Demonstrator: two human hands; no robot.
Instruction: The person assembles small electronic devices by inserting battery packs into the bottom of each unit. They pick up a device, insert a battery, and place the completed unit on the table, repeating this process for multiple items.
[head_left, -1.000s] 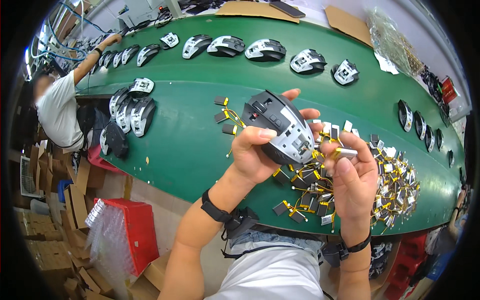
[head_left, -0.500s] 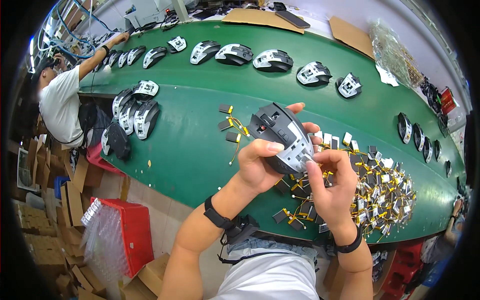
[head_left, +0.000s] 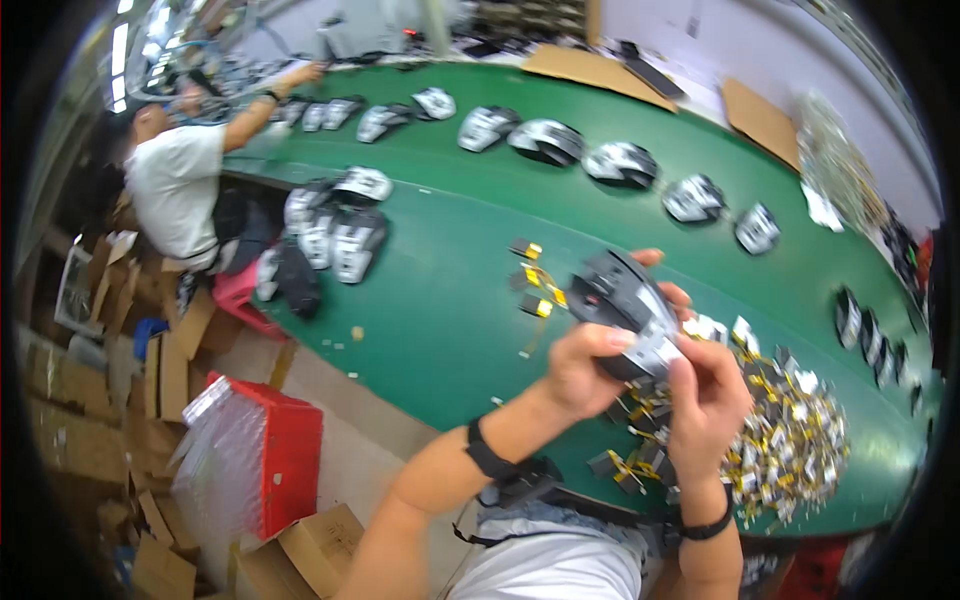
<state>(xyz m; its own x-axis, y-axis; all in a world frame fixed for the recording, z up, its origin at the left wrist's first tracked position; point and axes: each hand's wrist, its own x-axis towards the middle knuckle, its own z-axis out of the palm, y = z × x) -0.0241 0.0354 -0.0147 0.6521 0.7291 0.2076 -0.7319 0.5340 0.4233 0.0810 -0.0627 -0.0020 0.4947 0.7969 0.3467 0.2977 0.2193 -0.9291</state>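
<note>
A dark computer mouse with a light rear part is in my left hand, tilted above the green table. The thumb lies across its top and the fingers wrap behind its far side. My right hand is closed at the light end of the mouse, thumb and fingertips pinched against it. Blur hides what lies between those fingertips. Below and to the right is a heap of small battery packs with yellow-taped leads. Beyond the mouse, to its left, lie several more battery packs.
Along the raised far strip of the green table stands a row of mice. More mice cluster at the left. A co-worker reaches across at the far left. A red crate with bubble wrap and cardboard boxes stands on the floor.
The whole view has swung, so the table and its things sit farther right in the picture. My left hand keeps hold of the mouse, and my right hand remains at its light end.
</note>
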